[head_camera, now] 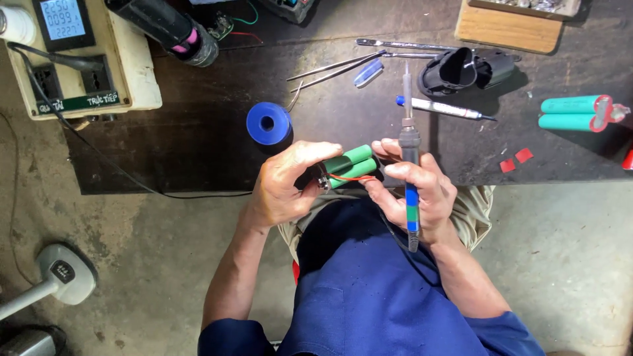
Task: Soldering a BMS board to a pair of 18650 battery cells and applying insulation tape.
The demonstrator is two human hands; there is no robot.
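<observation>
My left hand (pixel 287 184) grips a small pack of green cylindrical battery cells (pixel 351 165) with a red wire across it, held at the near edge of the dark workbench (pixel 198 132). My right hand (pixel 415 191) holds a soldering iron (pixel 409 151) with a blue and green handle, tip pointing away from me, while its fingers also touch the pack's right end. A blue spool (pixel 268 123) lies just beyond my left hand.
On the bench lie tweezers (pixel 336 66), a black plastic housing (pixel 461 69), a pen-like tool (pixel 442 109), a second teal cell pack (pixel 577 113), red scraps (pixel 515 160) and a wooden block (pixel 508 26). A power strip with meter (pixel 72 53) sits far left. A fan base (pixel 62 273) stands on the floor.
</observation>
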